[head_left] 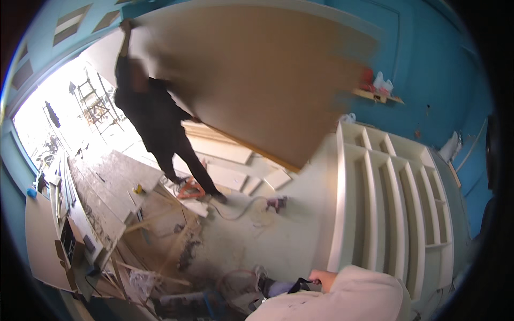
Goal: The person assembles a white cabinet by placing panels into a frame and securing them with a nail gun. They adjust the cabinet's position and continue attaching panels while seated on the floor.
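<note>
My right hand (pixel 323 279) is closed at the lower middle, at the end of a beige sleeve (pixel 358 294). Right beside its fingers lies a dark strap-like piece (pixel 300 286); whether they grip it I cannot tell. My left hand does not show. Ahead, a person in dark clothes (pixel 152 115) holds up a large tan board (pixel 267 75), with one hand (pixel 126 24) raised at its upper edge and the other (pixel 195 120) at its lower edge. The board stands tilted, its right end smeared by motion.
A white shelf unit (pixel 400 214) with long compartments is at the right. A workbench (pixel 110 187) with timber scraps stands left. On the floor lie a power tool (pixel 277 203) with a hose, an orange-red frame (pixel 191 188) and cut boards (pixel 225 174). A small wall shelf (pixel 377 97) holds bags.
</note>
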